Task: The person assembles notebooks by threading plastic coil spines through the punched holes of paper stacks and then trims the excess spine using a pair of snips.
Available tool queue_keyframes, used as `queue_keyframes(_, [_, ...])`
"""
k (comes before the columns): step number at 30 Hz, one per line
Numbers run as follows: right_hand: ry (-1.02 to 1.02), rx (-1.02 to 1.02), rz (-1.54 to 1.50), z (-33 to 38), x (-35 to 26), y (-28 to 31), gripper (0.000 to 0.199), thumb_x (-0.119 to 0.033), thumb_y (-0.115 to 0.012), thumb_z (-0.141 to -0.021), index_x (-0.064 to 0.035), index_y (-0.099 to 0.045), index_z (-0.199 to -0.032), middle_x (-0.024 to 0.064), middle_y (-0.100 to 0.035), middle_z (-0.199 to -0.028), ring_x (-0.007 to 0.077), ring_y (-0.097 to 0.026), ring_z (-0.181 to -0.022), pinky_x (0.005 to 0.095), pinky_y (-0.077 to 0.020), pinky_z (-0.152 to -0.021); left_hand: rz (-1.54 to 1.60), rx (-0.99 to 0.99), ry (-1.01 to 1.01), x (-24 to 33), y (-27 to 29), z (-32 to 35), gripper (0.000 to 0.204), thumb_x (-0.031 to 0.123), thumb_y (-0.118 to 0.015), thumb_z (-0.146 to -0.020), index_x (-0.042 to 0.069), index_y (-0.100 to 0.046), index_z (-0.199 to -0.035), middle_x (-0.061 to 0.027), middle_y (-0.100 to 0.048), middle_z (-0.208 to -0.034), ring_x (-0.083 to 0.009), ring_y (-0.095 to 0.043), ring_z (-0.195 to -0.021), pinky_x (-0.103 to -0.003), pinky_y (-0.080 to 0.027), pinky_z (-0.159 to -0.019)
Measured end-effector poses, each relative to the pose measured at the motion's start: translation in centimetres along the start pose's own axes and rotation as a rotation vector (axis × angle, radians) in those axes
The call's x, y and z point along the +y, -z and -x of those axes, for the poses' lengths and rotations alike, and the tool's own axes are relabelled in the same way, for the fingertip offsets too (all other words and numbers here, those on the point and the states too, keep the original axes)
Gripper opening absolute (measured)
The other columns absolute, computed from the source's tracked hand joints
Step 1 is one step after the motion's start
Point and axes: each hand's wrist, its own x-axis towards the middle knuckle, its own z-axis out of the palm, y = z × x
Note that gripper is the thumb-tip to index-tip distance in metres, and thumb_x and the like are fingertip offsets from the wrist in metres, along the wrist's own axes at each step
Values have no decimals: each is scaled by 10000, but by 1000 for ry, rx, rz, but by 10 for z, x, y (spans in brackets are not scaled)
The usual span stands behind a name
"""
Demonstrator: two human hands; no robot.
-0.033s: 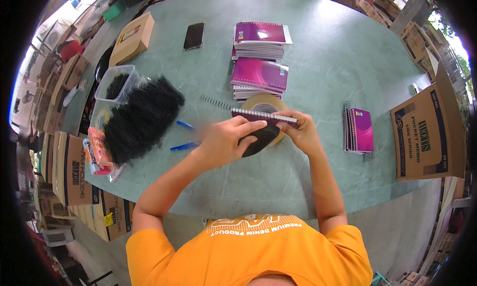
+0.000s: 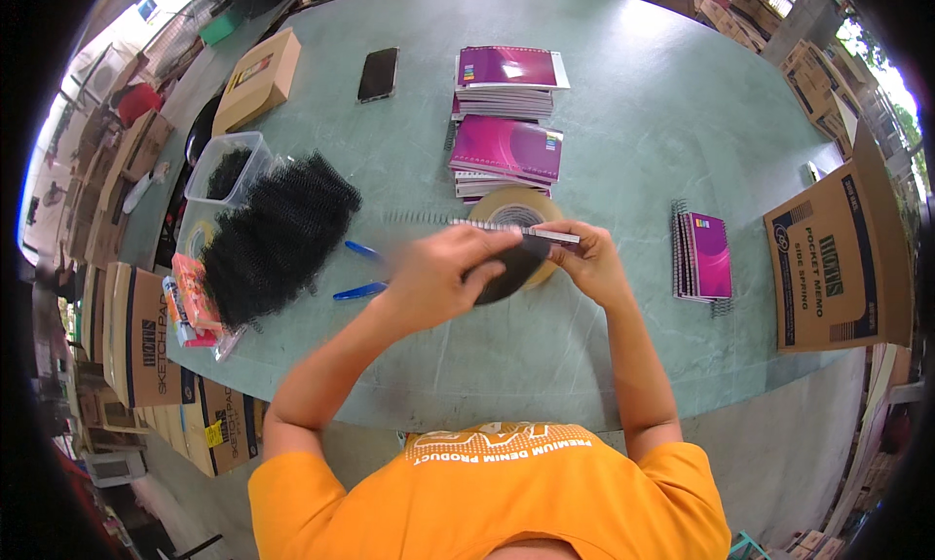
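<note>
Notebook, small and dark-covered, with a metal spiral wire along its top edge [image 2: 516,237], is held in the air between both hands, above the near middle of the green table [image 2: 633,151]. The left hand [image 2: 433,273] closes around its left part and the wire; the right hand [image 2: 584,258] pinches its right end between the fingertips. I judge the notebook to be light, with covers that bend a little, and the thin wire can deform easily, so it is better to hold it by the cover edges than by the coil. The left hand is blurred, and the fingers hide most of the cover.

Just behind the hands a brown roll of packing tape [image 2: 516,209] lies on the table. Toward the left edge is a black heap of spiral wires [image 2: 278,234], with two blue pens [image 2: 360,289] beside it. Near the right edge stands a small stack of purple notebooks [image 2: 703,256]. Further back are two piles of purple notebooks [image 2: 506,122] and a black phone [image 2: 378,73].
</note>
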Motion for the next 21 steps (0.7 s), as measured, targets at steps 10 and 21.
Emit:
queue_keyframes(10, [-27,0,10,7,13,4,286,38,-589,-857,-5,-617,-1138,5,-653,-959,56,-568,-915,230,-471,-800,102,92,57,6,-6,-24,406,23,-662,-756,83,-619,-1155,-141,-656,-1009,-294,-633,-922,-336,-492,-835])
queue_keyframes(21, [98,-50,-93,5,6,-1,250,-35,-563,-895,10,-602,-1137,114,-610,-1185,171,-550,-1115,298,-450,-934,-68,-225,-28,14,-39,16,310,243,-675,-802,46,-626,-1036,-150,-597,-1015,-315,-586,-919,-389,-481,-782])
